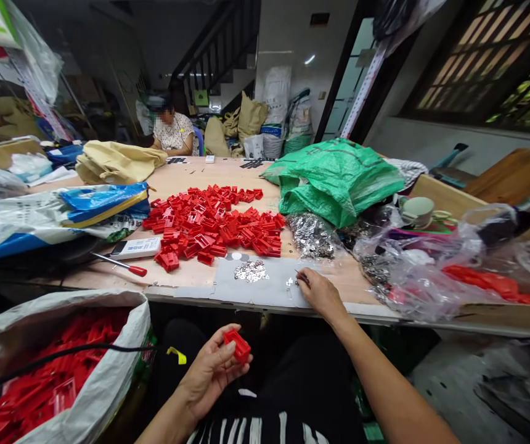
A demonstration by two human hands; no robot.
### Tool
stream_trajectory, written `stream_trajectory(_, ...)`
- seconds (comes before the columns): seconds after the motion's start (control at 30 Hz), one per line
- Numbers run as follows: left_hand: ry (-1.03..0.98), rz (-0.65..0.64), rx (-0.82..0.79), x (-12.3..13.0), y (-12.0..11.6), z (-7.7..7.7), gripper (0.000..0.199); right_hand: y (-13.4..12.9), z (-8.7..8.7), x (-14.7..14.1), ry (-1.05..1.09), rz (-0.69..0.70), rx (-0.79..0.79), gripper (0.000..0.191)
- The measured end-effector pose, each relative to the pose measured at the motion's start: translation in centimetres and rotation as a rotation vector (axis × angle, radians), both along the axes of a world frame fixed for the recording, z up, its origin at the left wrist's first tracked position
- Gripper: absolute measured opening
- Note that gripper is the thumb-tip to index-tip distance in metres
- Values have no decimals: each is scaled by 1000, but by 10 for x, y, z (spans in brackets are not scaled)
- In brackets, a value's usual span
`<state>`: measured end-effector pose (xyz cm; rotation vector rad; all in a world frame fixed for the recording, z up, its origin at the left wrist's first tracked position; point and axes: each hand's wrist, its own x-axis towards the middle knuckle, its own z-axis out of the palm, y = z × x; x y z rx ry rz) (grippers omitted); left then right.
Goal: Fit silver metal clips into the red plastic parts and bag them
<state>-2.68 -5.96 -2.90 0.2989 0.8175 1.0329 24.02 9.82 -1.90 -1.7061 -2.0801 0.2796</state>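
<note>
My left hand [212,369] is closed round a red plastic housing [237,346], held above my lap just off the table's front edge. My right hand [321,292] rests at the front of the grey mat [228,287], fingers pinched together. Something thin and dark pokes out at its fingertips, too small to name. Beside those fingertips lie a few tiny shiny metal pieces [289,282]. To their left is a small heap of silvery metal pieces [251,271]. Behind it spreads a large pile of red plastic housings [214,225].
A screwdriver [119,264] and a small white box [136,248] lie left of the pile. An open white sack [138,308] of red parts stands at lower left. At right are a green bag [339,179] and a plastic bag of metal pieces [313,236]. A person [175,132] sits beyond.
</note>
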Motion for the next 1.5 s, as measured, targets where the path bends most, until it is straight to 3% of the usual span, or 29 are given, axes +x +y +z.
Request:
stream_trajectory(0.17, 91, 74, 127, 6, 8, 14, 46, 4, 1, 6, 132, 16, 22, 12)
stream_trajectory(0.27, 223, 165, 282, 9, 14, 20, 44, -2, 5, 0, 244, 53, 20, 22)
stream_trajectory(0.37, 408, 263, 425, 11, 17, 24, 42, -23, 16, -20, 484, 124, -44, 36)
stream_trajectory(0.47, 557, 327, 526, 11, 19, 26, 41, -55, 29, -47, 713, 222, -130, 35)
stream_trajectory(0.6, 705, 360, 591, 9, 17, 28, 39, -90, 44, -75, 680, 330, -199, 25)
stream_trajectory(0.7, 737, 374, 610, 7, 16, 31, 37, -102, 51, -86, 599, 392, -136, 20)
stream_trajectory(0.83, 655, 352, 564, 5, 15, 38, 40, -104, 55, -93, 559, 419, -67, 15)
stream_trajectory(1.0, 48, 15, 328, 2, 15, 43, 47, -98, 59, -96, 579, 488, -46, 13)
stream_trajectory(1.1, -173, -26, 213, -1, 12, 43, 43, -94, 61, -97, 552, 556, -27, 13)
stream_trajectory(1.23, -284, -78, 144, -5, 9, 43, 39, -92, 66, -98, 484, 667, 8, 13)
stream_trajectory(1.5, -279, -86, 121, -6, 7, 43, 33, -90, 72, -96, 327, 818, 104, 17)
